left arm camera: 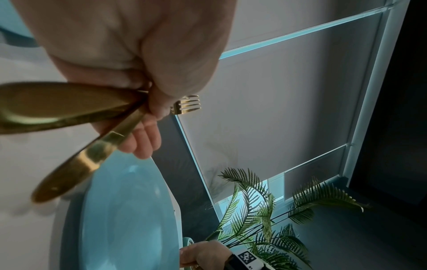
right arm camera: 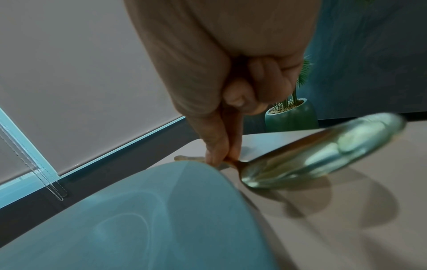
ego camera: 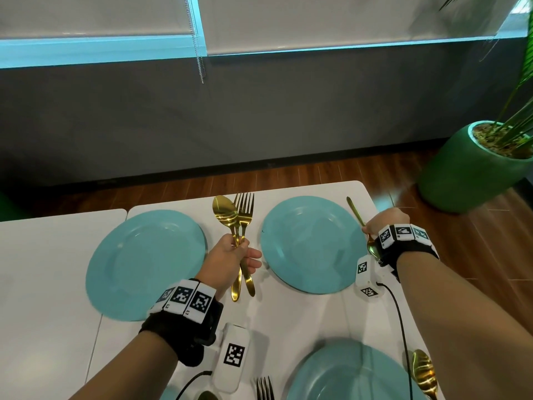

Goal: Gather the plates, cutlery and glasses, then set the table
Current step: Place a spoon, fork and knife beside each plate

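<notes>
You get cool daylight beneath the white roller blinds [ego camera: 317, 21]. Wrist views are dim; the gold metal spoon [right arm camera: 323, 151] blurs, casting soft shadows. Edges bend.

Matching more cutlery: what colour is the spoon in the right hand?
Gold; the spoon shows best in the right wrist view.

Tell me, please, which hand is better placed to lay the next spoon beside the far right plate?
The right hand. It already pinches a single gold spoon low over the table, just right of the far right plate. The left hand grips a bundle of cutlery, raised between the two far plates.
</notes>
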Available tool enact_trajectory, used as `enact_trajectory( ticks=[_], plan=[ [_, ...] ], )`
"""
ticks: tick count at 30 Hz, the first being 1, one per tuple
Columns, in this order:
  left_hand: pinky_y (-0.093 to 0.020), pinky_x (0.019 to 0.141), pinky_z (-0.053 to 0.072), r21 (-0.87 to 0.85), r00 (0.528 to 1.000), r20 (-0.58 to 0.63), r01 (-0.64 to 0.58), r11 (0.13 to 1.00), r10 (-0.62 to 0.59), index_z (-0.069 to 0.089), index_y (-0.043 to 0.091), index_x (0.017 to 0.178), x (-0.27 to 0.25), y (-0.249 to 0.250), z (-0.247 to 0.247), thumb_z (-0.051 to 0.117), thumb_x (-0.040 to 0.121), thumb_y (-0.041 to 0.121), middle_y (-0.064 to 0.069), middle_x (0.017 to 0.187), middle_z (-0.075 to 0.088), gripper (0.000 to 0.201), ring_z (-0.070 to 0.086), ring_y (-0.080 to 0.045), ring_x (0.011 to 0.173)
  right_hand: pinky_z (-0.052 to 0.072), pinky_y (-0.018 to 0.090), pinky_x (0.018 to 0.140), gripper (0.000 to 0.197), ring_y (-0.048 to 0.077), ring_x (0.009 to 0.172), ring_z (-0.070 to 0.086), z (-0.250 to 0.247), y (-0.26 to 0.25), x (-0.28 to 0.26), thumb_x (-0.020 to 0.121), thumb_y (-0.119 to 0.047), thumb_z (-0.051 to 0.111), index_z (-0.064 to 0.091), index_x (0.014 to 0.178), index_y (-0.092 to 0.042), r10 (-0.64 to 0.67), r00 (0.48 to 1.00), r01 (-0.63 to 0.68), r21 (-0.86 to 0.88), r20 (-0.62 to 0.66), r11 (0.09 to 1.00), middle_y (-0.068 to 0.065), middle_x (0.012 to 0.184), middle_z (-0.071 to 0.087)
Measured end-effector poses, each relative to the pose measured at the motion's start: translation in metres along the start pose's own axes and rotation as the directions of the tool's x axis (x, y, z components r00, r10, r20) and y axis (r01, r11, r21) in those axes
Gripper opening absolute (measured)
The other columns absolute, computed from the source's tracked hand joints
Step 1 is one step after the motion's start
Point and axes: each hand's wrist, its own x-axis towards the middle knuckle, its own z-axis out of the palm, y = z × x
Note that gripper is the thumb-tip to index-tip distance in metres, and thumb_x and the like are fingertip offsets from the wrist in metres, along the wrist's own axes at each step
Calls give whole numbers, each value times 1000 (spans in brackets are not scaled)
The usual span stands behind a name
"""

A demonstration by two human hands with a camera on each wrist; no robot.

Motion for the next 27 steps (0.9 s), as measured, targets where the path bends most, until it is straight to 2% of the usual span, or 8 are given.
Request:
enact_trajectory(
  ticks=[3,5,8,10,13,15,17,27],
  plan=[
    [-37,77,53,2,1000,-7,-2,1000,2,51,15,91,0,0,-1,41,99,20,-9,85,67,14,62,-23,74,51,27,70,46,21,72,56,-4,-2,-2,78,-37,74,43,63,-6,10,1000,-10,-27,-10,1000,8,75,56],
    [-34,74,53,-4,1000,-16,-5,1000,5,55,12,95,0,0,-3,41,100,19,-7,83,65,16,62,-21,73,51,28,65,41,22,70,59,-14,-7,-9,84,-34,69,50,64,-3,-7,1000,7,0,-22,1000,8,71,57],
    [-28,66,50,-21,1000,-25,4,1000,-4,55,14,89,-2,2,-4,39,100,19,-6,80,66,20,61,-19,69,53,31,84,22,26,96,65,-24,-28,-35,88,-24,63,71,98,-6,-270,958,285,188,-100,940,10,101,70],
    [-27,63,49,-16,999,-30,19,1000,-20,54,14,88,-3,3,-4,39,100,21,-6,81,68,21,62,-18,68,47,27,93,22,20,103,64,-23,-51,-81,86,-23,66,73,105,-13,-512,836,549,276,-200,789,3,109,71],
    [-27,63,48,27,1000,-7,23,999,-23,53,8,99,-7,6,-4,37,101,21,-7,83,68,21,63,-18,68,44,22,88,23,15,101,63,-11,-78,-148,92,-25,58,71,110,-19,-833,538,841,132,-126,524,-3,110,70],
    [-27,61,46,62,1000,23,20,998,-21,50,5,106,-11,8,-5,36,101,18,-7,82,67,21,62,-19,67,46,25,81,24,17,99,63,0,-87,-173,95,-22,52,69,111,-20,-942,335,942,-16,-19,335,-2,107,69],
    [-25,58,45,81,999,37,26,996,-29,48,3,108,-16,10,-8,34,101,16,-7,80,65,20,62,-18,65,48,30,78,24,20,98,62,5,-92,-186,96,-18,48,66,112,-18,-969,241,967,-99,59,235,1,104,67],
    [-24,58,47,119,995,81,43,992,-53,45,9,103,-36,4,-31,33,102,20,-6,81,65,17,63,-19,65,44,31,73,31,24,100,62,-4,-98,-214,95,-8,46,53,124,-16,-918,231,940,-317,323,125,5,110,62]
  ],
)
